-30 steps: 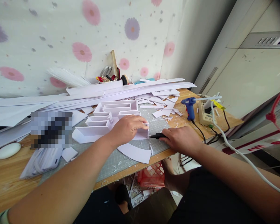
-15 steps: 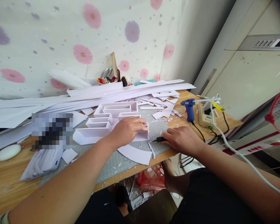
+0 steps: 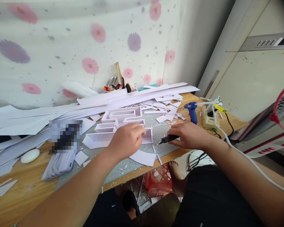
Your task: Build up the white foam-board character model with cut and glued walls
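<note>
My right hand (image 3: 188, 135) grips a black-handled craft knife (image 3: 168, 139), its tip pointing left just above the cutting mat (image 3: 163, 126). A white foam-board model (image 3: 98, 140) with several thin upright walls and open compartments sits on the mat. My left hand (image 3: 127, 140) is over the model's front right part, fingers bent down and loosely apart, with nothing visible in them; the thumb is hidden. Whether its fingertips touch the model I cannot tell. In front of the model lies a curved white piece (image 3: 144, 157), with narrow offcut strips (image 3: 159, 158) beside its right end.
A blue glue gun (image 3: 191, 112) stands near a power strip (image 3: 208, 116) at the right. Long white sheets (image 3: 132, 96) and scraps (image 3: 167, 115) lie behind. At left are a white oval object (image 3: 30, 156) and a bagged stack (image 3: 60, 164). A red basket (image 3: 158, 181) is below.
My left hand has come away from the model's right end and moved back slightly. The knife has shifted a little right with my right hand. The view has swung slightly left.
</note>
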